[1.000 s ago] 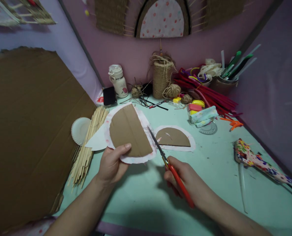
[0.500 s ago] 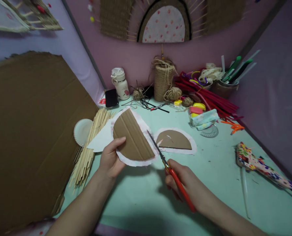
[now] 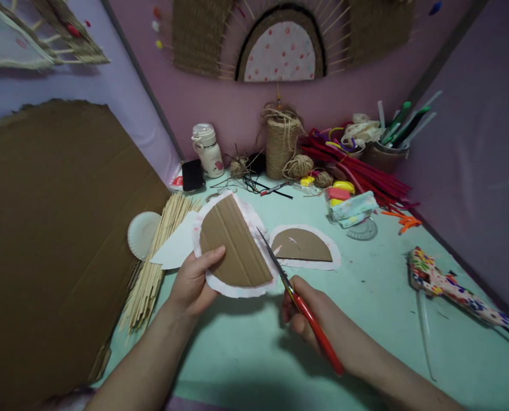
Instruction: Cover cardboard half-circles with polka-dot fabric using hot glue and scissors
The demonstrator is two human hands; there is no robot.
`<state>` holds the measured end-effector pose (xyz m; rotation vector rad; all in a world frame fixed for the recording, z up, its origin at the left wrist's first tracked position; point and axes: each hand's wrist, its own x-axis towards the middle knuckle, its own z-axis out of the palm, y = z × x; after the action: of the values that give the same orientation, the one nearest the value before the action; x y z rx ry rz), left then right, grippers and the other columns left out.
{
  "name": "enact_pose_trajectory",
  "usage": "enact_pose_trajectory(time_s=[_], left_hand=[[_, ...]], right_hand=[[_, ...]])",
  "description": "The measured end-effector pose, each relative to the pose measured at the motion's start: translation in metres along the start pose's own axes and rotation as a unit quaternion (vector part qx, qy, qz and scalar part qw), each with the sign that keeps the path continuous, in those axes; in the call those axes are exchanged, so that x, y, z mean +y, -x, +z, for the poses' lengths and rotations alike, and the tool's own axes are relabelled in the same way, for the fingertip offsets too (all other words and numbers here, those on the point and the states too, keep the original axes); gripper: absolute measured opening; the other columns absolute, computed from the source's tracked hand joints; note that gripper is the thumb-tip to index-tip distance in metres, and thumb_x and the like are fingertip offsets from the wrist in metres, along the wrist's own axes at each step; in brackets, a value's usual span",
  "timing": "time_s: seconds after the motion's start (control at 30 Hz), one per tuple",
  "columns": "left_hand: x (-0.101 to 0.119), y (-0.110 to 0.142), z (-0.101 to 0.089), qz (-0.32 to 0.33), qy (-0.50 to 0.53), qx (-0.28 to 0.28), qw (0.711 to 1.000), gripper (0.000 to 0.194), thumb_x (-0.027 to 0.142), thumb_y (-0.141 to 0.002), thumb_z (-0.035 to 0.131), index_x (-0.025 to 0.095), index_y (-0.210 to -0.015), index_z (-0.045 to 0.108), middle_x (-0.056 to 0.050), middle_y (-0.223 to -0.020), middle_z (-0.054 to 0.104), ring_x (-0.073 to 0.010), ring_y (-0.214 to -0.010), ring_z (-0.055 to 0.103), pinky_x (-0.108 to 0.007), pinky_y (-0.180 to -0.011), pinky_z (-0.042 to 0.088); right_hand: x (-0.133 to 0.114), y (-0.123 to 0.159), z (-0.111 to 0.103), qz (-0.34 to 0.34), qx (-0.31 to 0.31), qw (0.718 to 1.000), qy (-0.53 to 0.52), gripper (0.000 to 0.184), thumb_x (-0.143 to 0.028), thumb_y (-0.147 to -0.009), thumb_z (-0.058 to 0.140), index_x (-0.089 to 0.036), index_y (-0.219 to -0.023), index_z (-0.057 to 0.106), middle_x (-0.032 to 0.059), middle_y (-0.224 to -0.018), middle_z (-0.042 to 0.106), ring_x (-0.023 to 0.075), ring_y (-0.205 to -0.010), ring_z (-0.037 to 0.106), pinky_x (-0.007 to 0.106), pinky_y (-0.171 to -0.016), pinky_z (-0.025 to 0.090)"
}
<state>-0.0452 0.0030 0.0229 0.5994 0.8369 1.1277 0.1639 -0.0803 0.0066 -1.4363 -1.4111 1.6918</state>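
Observation:
My left hand (image 3: 198, 279) grips a cardboard half-circle (image 3: 232, 242) by its lower left side, thumb on top and fingers underneath. White fabric or paper (image 3: 254, 214) with faint pink marks sticks out around the cardboard's edge. In my right hand (image 3: 308, 308) is a pair of scissors (image 3: 312, 319) with red handles. Their blades look nearly closed and point up and left, beside the straight edge of the half-circle; whether they touch it I cannot tell. Behind them, a second cardboard half-circle (image 3: 305, 242) lies flat on a white piece with a wider border.
Bamboo sticks (image 3: 155, 262), a white paper piece (image 3: 175, 245) and a large cardboard sheet (image 3: 61, 245) are on the left. A bottle (image 3: 208, 151), twine spool (image 3: 280, 145) and red pipe cleaners (image 3: 361, 171) line the back. A patterned glue gun (image 3: 447, 285) lies right.
The half-circle in my left hand has shifted slightly right and down, its white border showing more on the left. The scissors stay in nearly the same place. The view has tilted a little.

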Motion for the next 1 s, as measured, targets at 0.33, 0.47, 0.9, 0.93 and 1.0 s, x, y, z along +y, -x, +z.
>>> enact_pose_trajectory(time_s=[0.33,0.47,0.9,0.93,1.0], left_hand=[[-0.003,0.002,0.002,-0.016,-0.024,-0.005,1.0,0.066,0.019,-0.069,0.077,0.017,-0.131,0.058,-0.012,-0.114,0.072,-0.0314,-0.11,0.065,-0.043,-0.101,0.05],[-0.004,0.003,0.001,-0.014,-0.025,-0.012,1.0,0.066,0.019,-0.069,0.077,0.018,-0.132,0.057,-0.011,-0.114,0.072,-0.0315,-0.11,0.065,-0.044,-0.101,0.05],[-0.007,0.002,0.001,-0.003,-0.022,-0.019,1.0,0.064,0.018,-0.07,0.075,0.02,-0.132,0.057,-0.01,-0.113,0.073,-0.0324,-0.111,0.065,-0.047,-0.103,0.048],[-0.007,0.002,0.001,-0.003,-0.022,-0.017,1.0,0.064,0.018,-0.07,0.075,0.02,-0.132,0.058,-0.01,-0.112,0.073,-0.0322,-0.111,0.065,-0.046,-0.103,0.049],[-0.006,0.002,0.001,-0.003,-0.02,-0.012,1.0,0.064,0.018,-0.069,0.076,0.019,-0.131,0.058,-0.01,-0.112,0.073,-0.0322,-0.111,0.065,-0.046,-0.102,0.049]], right_hand=[[0.009,-0.001,0.001,-0.039,0.026,0.999,0.028,0.009,-0.019,-0.084,0.048,-0.023,-0.083,0.04,-0.0056,-0.068,0.062,0.0085,-0.049,0.043,0.021,-0.051,0.033],[0.012,-0.002,-0.001,-0.076,0.022,0.996,0.037,0.015,-0.022,-0.082,0.054,-0.023,-0.084,0.039,-0.0028,-0.075,0.065,0.0111,-0.058,0.048,0.022,-0.054,0.035],[0.012,-0.005,0.001,-0.056,0.045,0.997,0.033,0.04,-0.057,-0.085,0.052,-0.024,-0.072,0.034,-0.0066,-0.056,0.044,0.0103,-0.05,0.036,0.023,-0.047,0.03],[0.012,-0.005,0.001,-0.048,0.045,0.997,0.031,0.038,-0.054,-0.085,0.053,-0.024,-0.072,0.034,-0.0069,-0.056,0.044,0.0101,-0.049,0.037,0.023,-0.047,0.03],[0.012,-0.006,0.001,-0.037,0.042,0.998,0.028,0.031,-0.045,-0.085,0.055,-0.024,-0.073,0.036,-0.0067,-0.057,0.048,0.0096,-0.048,0.039,0.022,-0.048,0.032]])
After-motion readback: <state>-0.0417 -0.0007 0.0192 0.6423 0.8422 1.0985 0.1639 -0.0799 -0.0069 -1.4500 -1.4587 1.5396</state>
